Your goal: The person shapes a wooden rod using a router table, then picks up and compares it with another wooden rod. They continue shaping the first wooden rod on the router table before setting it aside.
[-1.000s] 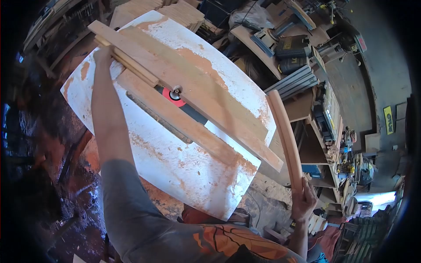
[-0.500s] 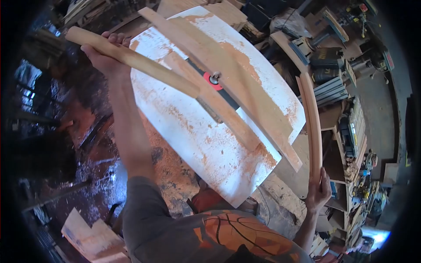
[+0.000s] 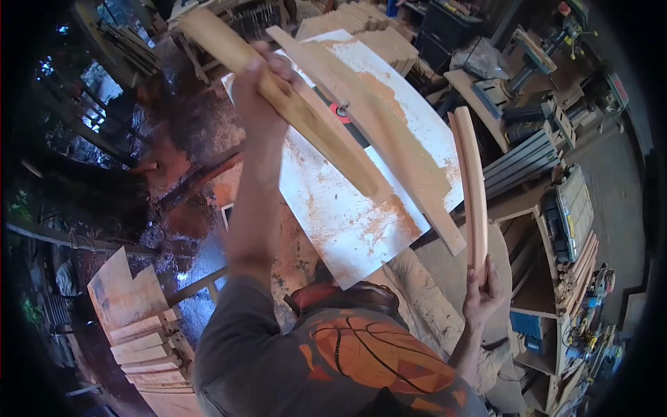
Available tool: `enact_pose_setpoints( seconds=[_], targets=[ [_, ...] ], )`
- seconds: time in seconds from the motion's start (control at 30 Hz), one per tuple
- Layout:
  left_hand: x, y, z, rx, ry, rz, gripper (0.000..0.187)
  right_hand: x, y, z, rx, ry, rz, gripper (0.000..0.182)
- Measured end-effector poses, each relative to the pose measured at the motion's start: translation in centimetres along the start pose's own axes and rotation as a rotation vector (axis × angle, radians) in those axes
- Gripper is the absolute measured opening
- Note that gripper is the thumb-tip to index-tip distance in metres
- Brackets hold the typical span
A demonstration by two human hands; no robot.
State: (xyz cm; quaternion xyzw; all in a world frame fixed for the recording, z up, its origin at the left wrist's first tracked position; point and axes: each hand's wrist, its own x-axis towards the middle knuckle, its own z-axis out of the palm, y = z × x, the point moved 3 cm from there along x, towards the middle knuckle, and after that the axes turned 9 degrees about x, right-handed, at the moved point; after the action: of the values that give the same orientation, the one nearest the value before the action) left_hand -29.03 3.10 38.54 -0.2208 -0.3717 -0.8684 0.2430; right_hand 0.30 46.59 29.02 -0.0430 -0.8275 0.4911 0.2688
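Observation:
My left hand (image 3: 260, 80) is wrapped round a long wooden piece (image 3: 313, 132), whose lower end lies over the white tabletop (image 3: 319, 208). At the right, my right hand (image 3: 485, 286) grips the lower end of a curved wooden piece (image 3: 472, 187), held upright beside the table. Across the white top runs a long wooden strip (image 3: 389, 149) next to a red-ringed router bit (image 3: 342, 109). Sawdust is scattered over the white surface.
Sawn boards (image 3: 142, 340) lean in a row at the lower left. Shelving (image 3: 538, 278) stands on the right, with a clear-lidded case (image 3: 575, 201) on it. A drill press (image 3: 535, 59) is at the upper right. Stacked wood (image 3: 354, 28) lies behind the table.
My left hand has moved right with its wooden piece, which now points further down over the table. The view has shifted, and the curved piece in my right hand appears slightly further left.

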Motion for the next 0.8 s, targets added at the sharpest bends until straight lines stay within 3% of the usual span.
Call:
enact_pose_setpoints(
  seconds=[0.07, 0.17, 0.33, 0.57, 0.8],
  targets=[
    [-2.9, -1.3, 4.3, -0.078, -0.126, -0.061, 0.047, -1.1, 1.5, -2.3, 0.048, 0.045, 0.073, 0.044],
    [-7.0, -3.3, 10.3, -0.068, -0.157, -0.129, 0.060, -2.8, 3.4, -5.1, 0.235, 0.134, 0.096, 0.044],
    [-13.1, -4.8, 17.6, 0.180, -0.250, -0.222, 0.071, -4.4, 6.7, -10.0, 0.233, 0.138, 0.131, 0.048],
    [-17.3, -5.5, 21.6, 0.301, -0.294, -0.209, 0.068, -5.5, 8.5, -13.4, 0.220, 0.085, 0.149, 0.051],
    [-18.0, -6.5, 22.6, 0.406, -0.447, -0.178, 0.051, -6.8, 8.7, -14.6, 0.241, 0.114, 0.161, 0.053]
  ],
)
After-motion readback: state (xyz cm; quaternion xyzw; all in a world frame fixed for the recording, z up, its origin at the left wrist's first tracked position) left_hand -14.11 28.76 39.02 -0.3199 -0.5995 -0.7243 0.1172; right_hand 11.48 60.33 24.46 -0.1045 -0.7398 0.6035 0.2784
